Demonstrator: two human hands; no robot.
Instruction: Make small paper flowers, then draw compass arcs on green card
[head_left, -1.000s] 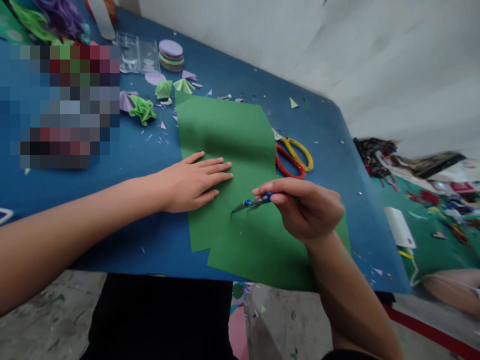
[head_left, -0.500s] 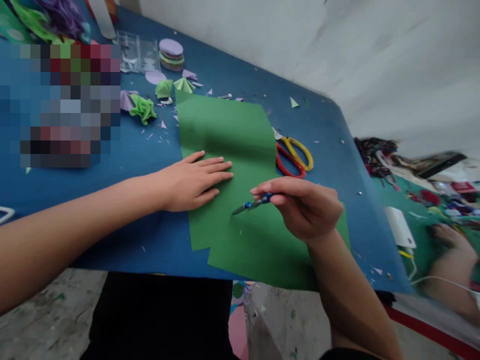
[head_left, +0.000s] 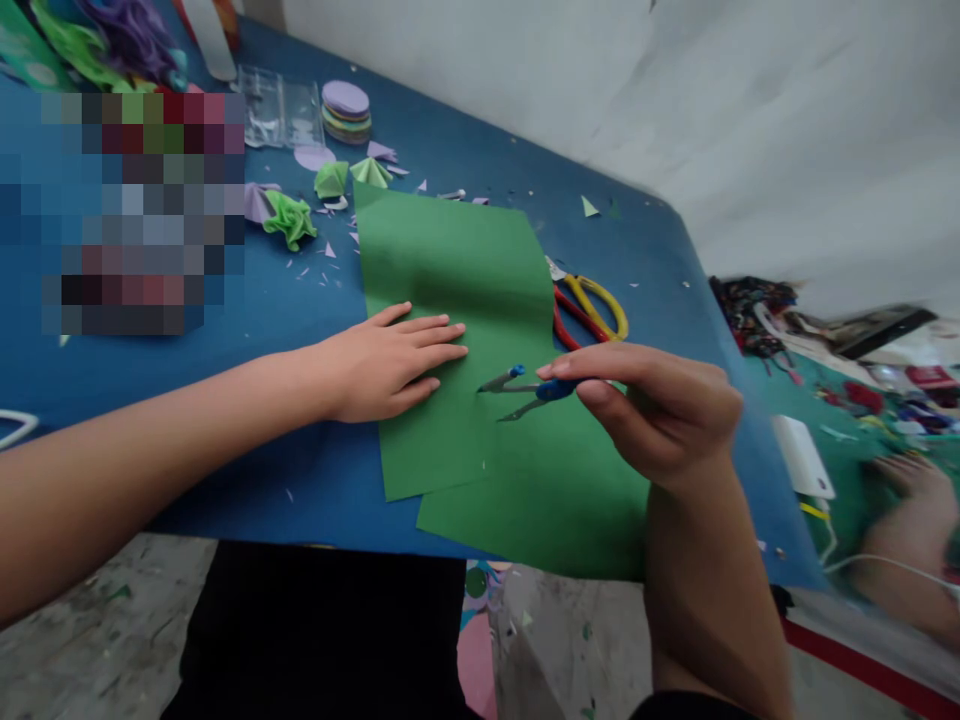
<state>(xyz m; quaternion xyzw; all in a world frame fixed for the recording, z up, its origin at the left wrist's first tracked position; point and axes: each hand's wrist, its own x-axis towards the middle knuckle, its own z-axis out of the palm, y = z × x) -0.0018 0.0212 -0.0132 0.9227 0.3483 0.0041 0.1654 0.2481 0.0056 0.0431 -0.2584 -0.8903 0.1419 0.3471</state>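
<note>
My left hand (head_left: 397, 365) lies flat with spread fingers on a green paper sheet (head_left: 457, 240). Between thumb and fingers, my right hand (head_left: 652, 410) pinches a blue-topped drawing compass (head_left: 555, 388) over the paper. Both compass legs point left, apart from each other; whether a tip touches the sheet I cannot tell. A second green sheet (head_left: 540, 530) extends under the first toward the table's front edge. Just beyond my right hand lie scissors (head_left: 600, 305) with one red and one yellow handle, their blades mostly hidden by the paper.
A stack of paper discs (head_left: 346, 112) stands beside a clear plastic box (head_left: 281, 108) at the back left. Folded green paper pieces (head_left: 291, 220) and lilac scraps lie nearby. On the right are a white device (head_left: 802, 458) with a cable and another person's hand (head_left: 915, 480).
My right hand has moved right and slightly up with the compass. The compass has turned, so both its legs now show. My left hand stays in place on the paper.
</note>
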